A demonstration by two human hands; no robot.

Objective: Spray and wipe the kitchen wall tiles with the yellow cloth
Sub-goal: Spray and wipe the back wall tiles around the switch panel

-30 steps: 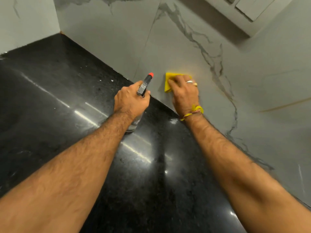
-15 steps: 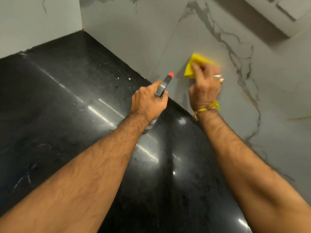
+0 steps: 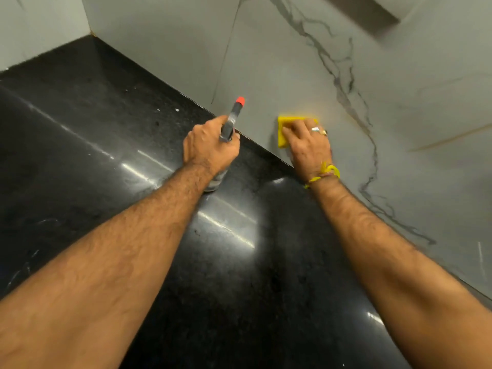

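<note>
The yellow cloth (image 3: 282, 131) lies flat against the grey marble wall tiles (image 3: 266, 62), low down near the counter edge. My right hand (image 3: 308, 147) presses it to the wall with straight fingers and covers most of it. My left hand (image 3: 210, 147) grips a spray bottle (image 3: 231, 121) with a grey head and an orange nozzle tip pointing at the wall. The bottle's clear base shows under my wrist, standing on the counter.
A glossy black stone counter (image 3: 106, 161) runs from the front to the wall, with a few white specks on it. A second tiled wall (image 3: 40, 27) closes the corner at the far left. A dark recess (image 3: 367, 9) sits high on the wall.
My right hand slid the cloth up the wall, then back down to just above the counter edge. My left hand kept its hold on the spray bottle.
</note>
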